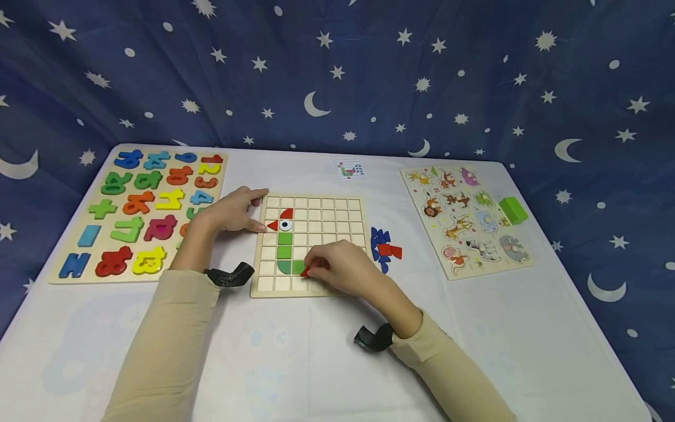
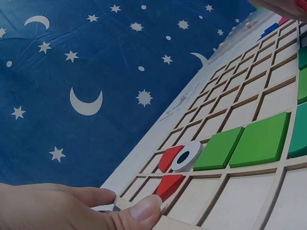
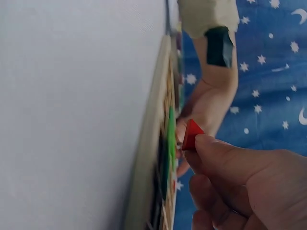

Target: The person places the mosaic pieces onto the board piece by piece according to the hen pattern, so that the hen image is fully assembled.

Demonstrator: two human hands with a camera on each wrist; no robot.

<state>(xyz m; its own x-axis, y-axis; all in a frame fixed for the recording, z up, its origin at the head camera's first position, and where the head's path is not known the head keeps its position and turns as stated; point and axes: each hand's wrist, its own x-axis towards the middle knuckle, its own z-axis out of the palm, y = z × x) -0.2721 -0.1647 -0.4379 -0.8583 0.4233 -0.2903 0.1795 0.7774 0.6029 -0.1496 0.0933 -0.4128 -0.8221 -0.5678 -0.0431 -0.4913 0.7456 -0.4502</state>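
"Red, that small triangle (image 3: 192, 135) in the right hand (image 1: 343, 266). Thumb and finger pinch it by one end."

"Where is it, exactly?"

"Lower middle of the head view, over the bottom rows of the grid board (image 1: 285, 295), by a green square. I can't tell whether it touches the wood."

"And the left hand (image 1: 232, 212)?"

"At the board's upper-left side, thumb on the rim, forefinger stretched to the corner. It pinches nothing I can see."

"How far along, would you say?"

"Perhaps halfway. Sitting in the cells are a red quarter-round (image 1: 286, 214), another triangle (image 1: 272, 225), a white eye disc (image 1: 285, 225), three green squares (image 1: 285, 252) and a darker green rounded piece (image 1: 283, 267). The left wrist view shows one more dark green bit at its right edge."

"What's left over?"

"The blue pieces (image 1: 375, 240) and a few red pieces (image 1: 385, 250), loose to the right of the board. Many cells are bare."

"Other holders?"

"At left, a number board (image 1: 104, 246) full of chunky coloured shapes; at right, an animal board (image 1: 439, 234) with its animals, a green block (image 1: 513, 211) at its edge. Top centre, a picture card (image 1: 350, 169), too small to read properly."
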